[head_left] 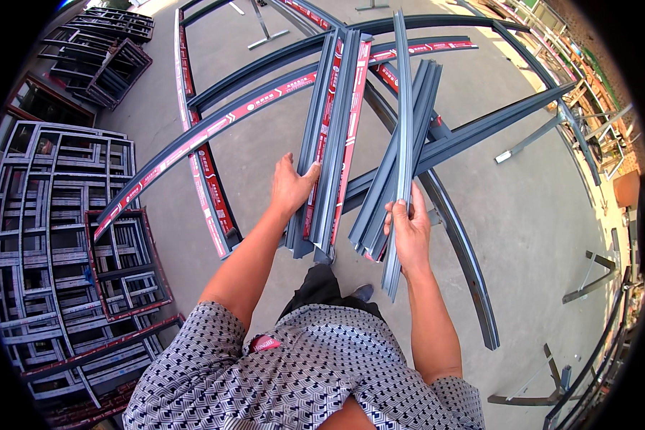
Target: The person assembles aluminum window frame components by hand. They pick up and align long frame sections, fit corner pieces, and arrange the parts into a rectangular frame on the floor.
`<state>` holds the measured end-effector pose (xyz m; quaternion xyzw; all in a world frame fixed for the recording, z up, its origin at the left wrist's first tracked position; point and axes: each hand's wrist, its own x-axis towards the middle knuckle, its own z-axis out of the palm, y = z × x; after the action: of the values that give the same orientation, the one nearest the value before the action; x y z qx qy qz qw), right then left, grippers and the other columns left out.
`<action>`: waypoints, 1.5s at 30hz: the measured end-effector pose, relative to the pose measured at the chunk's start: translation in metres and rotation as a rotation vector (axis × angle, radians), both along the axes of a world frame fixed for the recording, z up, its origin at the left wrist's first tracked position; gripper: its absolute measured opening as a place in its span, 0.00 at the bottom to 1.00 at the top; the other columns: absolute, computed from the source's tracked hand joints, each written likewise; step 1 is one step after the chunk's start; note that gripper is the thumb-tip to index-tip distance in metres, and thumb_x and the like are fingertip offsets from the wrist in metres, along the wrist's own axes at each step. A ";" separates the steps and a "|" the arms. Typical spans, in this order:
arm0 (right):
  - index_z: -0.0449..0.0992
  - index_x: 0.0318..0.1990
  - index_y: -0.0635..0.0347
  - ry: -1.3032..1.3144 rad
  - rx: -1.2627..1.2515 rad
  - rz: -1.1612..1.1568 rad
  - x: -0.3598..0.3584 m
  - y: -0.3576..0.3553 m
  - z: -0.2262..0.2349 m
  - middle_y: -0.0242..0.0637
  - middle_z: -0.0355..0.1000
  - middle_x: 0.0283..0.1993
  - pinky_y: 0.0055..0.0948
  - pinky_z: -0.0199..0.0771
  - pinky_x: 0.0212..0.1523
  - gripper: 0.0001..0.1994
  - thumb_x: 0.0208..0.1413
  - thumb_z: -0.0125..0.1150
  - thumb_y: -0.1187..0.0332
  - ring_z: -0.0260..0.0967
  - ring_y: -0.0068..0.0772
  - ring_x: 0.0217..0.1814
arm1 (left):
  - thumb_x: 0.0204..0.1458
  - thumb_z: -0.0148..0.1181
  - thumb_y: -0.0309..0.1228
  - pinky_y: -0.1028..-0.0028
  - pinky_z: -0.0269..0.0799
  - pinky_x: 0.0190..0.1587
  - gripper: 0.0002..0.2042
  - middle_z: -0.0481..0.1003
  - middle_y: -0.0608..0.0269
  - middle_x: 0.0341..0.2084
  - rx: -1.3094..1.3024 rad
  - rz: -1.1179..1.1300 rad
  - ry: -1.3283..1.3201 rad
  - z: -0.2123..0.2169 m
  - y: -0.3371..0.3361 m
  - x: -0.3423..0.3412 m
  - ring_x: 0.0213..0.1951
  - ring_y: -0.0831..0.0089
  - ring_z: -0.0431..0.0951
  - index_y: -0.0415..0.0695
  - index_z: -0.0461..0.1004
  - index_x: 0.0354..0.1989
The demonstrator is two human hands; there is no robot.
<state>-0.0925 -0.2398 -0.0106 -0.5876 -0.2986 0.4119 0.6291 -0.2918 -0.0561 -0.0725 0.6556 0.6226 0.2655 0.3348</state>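
My right hand point(411, 233) closes around a long, thin silver-grey metal profile point(403, 107), its thumb and fingers near the lower end. That profile slants up and away from me over other pieces. My left hand point(292, 185) is at the left edge of a bundle of dark grey profiles with red-and-white film point(326, 143). Its thumb lies against the bundle and its other fingers stand apart, partly hidden. Between my hands, a shorter stack of dark grey profiles point(394, 168) lies tilted across the support bars.
Long curved bars point(261, 100) form a rack under the profiles, and one curved leg point(462, 244) reaches down at right. Finished-looking frames point(57, 265) stack at left. More frames point(115, 64) stand far left. Metal brackets point(591, 279) and scrap lengths lie along the right side.
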 end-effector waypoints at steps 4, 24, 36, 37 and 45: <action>0.56 0.80 0.60 -0.064 -0.052 -0.011 -0.011 0.015 0.006 0.33 0.71 0.41 0.22 0.72 0.31 0.29 0.77 0.52 0.63 0.66 0.16 0.32 | 0.64 0.67 0.51 0.61 0.82 0.53 0.36 0.81 0.38 0.48 -0.401 -0.066 -0.374 -0.020 0.022 -0.004 0.47 0.58 0.85 0.24 0.70 0.61; 0.58 0.79 0.64 -0.251 -0.285 -0.173 -0.061 0.049 0.022 0.37 0.75 0.43 0.24 0.75 0.34 0.29 0.76 0.54 0.64 0.69 0.18 0.35 | 0.73 0.55 0.41 0.74 0.74 0.35 0.16 0.78 0.70 0.27 -0.569 -0.151 -0.872 -0.040 0.050 -0.012 0.27 0.81 0.74 0.40 0.79 0.41; 0.61 0.76 0.64 -0.632 -0.518 -0.133 -0.065 0.093 -0.005 0.54 0.78 0.53 0.43 0.75 0.59 0.32 0.72 0.53 0.54 0.79 0.49 0.52 | 0.72 0.57 0.43 0.72 0.74 0.39 0.17 0.79 0.67 0.31 -0.555 -0.156 -0.852 -0.043 0.057 -0.001 0.31 0.80 0.75 0.39 0.79 0.44; 0.61 0.76 0.65 -0.632 -0.512 -0.134 -0.067 0.094 -0.006 0.56 0.78 0.55 0.45 0.74 0.61 0.32 0.72 0.52 0.54 0.77 0.52 0.55 | 0.72 0.57 0.44 0.72 0.74 0.39 0.17 0.79 0.67 0.31 -0.559 -0.154 -0.850 -0.042 0.057 -0.002 0.31 0.80 0.74 0.39 0.79 0.44; 0.62 0.73 0.67 -0.889 -0.564 -0.144 -0.075 0.099 -0.015 0.63 0.70 0.60 0.49 0.71 0.66 0.31 0.70 0.53 0.56 0.71 0.62 0.62 | 0.65 0.66 0.51 0.71 0.77 0.37 0.22 0.79 0.64 0.30 -0.626 -0.233 -0.855 -0.025 0.055 -0.004 0.30 0.78 0.77 0.39 0.78 0.43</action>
<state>-0.1672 -0.1407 -0.0260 -0.8710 -0.3730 0.1432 0.2858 -0.2956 -0.0011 -0.0972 0.4228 0.4033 0.2717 0.7647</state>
